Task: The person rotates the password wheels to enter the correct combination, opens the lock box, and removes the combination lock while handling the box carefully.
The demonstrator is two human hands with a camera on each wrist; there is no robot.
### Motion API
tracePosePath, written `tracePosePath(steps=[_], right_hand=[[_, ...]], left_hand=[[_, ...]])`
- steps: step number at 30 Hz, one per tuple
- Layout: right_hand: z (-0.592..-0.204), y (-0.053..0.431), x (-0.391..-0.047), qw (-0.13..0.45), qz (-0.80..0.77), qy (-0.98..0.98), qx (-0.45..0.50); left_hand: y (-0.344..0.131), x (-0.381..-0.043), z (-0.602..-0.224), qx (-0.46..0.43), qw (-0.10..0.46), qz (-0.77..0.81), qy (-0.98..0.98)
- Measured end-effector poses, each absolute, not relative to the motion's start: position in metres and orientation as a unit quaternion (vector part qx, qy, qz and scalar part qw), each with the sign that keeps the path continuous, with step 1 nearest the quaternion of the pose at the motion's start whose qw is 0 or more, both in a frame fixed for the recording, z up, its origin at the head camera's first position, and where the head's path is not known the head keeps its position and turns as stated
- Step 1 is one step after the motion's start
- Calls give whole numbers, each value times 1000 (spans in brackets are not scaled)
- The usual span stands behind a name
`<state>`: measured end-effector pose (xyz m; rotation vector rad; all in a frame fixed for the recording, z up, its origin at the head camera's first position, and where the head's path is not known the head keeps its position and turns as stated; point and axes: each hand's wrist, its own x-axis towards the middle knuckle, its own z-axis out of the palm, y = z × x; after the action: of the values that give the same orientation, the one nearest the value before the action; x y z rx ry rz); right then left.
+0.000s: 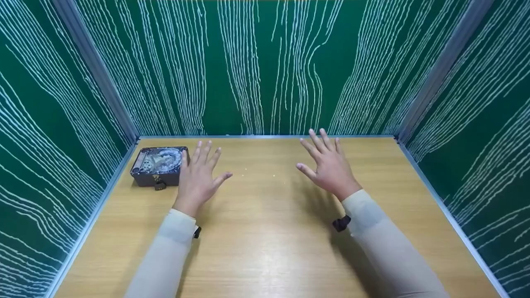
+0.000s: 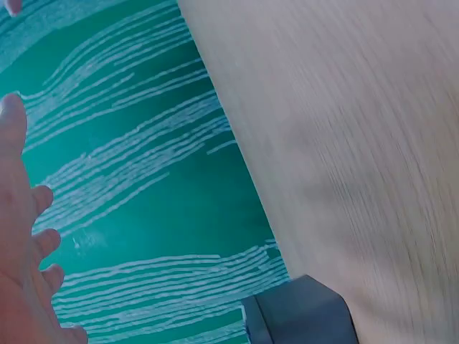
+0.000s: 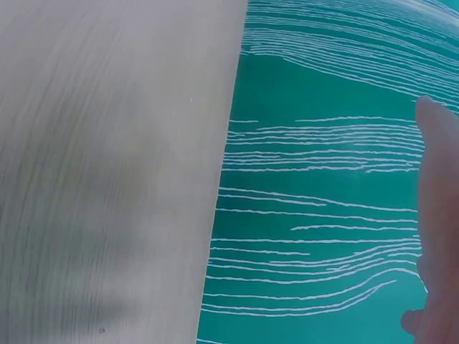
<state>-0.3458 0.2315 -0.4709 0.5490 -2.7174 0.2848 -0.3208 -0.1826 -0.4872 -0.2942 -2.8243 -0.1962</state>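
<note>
At the back left of the table, a dark box point(image 1: 159, 165) with a decorated lid sits closed, and a small padlock point(image 1: 160, 185) hangs from the clasp on its front. Just right of the box is my left hand point(image 1: 196, 180), fingers spread and straight, holding nothing; it covers part of the box's right side. My right hand point(image 1: 330, 167) hovers over the table's right half, its fingers also spread, with nothing in it. In the left wrist view a dark corner of the box point(image 2: 305, 312) shows at the bottom, apart from the hand's fingers.
The wooden table point(image 1: 265, 231) is bordered by metal edging and green panels point(image 1: 232, 82) with white wavy lines at the back and both sides. A few tiny pale specks lie near the table's middle. Dark bands sit on both wrists.
</note>
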Motion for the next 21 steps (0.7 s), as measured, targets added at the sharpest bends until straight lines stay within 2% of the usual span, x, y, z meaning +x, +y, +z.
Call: tracePosePath(steps=[11, 21], right_hand=[[-477, 211, -355, 142, 109, -959, 218], [-494, 160, -356, 101, 116, -948, 279]], left_hand=[[-242, -339, -493, -48, 148, -111, -982], [-312, -345, -503, 39, 120, -177, -976]])
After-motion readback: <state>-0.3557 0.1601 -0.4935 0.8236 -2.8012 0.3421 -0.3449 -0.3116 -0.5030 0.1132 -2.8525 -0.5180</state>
